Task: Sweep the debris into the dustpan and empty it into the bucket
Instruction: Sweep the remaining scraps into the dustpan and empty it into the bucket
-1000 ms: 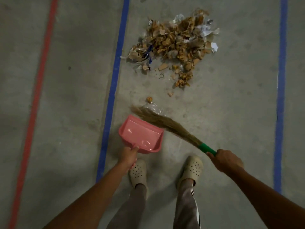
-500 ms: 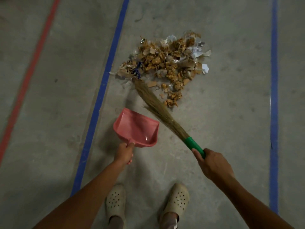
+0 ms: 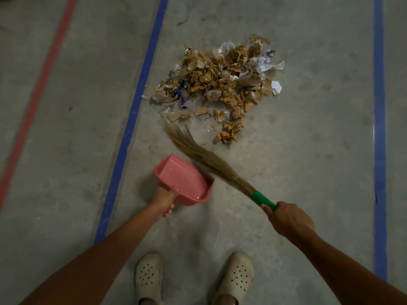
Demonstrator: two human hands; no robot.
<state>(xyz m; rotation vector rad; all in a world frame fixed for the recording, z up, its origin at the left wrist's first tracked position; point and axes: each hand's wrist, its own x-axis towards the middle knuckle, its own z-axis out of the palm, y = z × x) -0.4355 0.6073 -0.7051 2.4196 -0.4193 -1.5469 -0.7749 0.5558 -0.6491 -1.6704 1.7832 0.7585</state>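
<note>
Head view looks steeply down at floor [image 3: 286, 172].

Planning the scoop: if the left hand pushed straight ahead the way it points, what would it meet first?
Likely the broom bristles, just past the pink dustpan that the left hand holds; the debris pile lies beyond. Depth is unclear.

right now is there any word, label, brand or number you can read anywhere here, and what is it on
Nothing in this view can be read as text.
Blue strip in the debris pile: pale marks that may be print, too blurred to read.
Crumpled white paper at the pile's far right: dark specks, too small to read.
Pink dustpan, broom, clogs: no lettering shows.
</note>
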